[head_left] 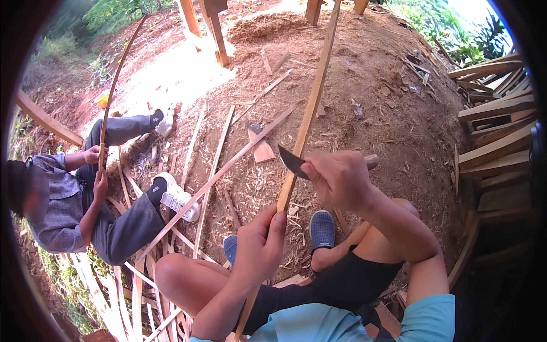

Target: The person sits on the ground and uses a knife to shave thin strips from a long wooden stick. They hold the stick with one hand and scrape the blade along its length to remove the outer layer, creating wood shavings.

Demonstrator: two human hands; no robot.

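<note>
From my end, the wooden strip (312, 108) runs from the frame's top edge to the lower centre. I see the left hand (261, 239) closed round it below centre and the right hand (342, 181) gripping a knife (293, 163), its blade across the strip. I judge shaving is partway along; how much remains I can't tell. Other strips (228, 171) lie left of centre. Whether the blade bites is unclear to me. The right fingers hide some of its handle, the left hand covers part of the strip, and the top edge cuts off its far end.
</note>
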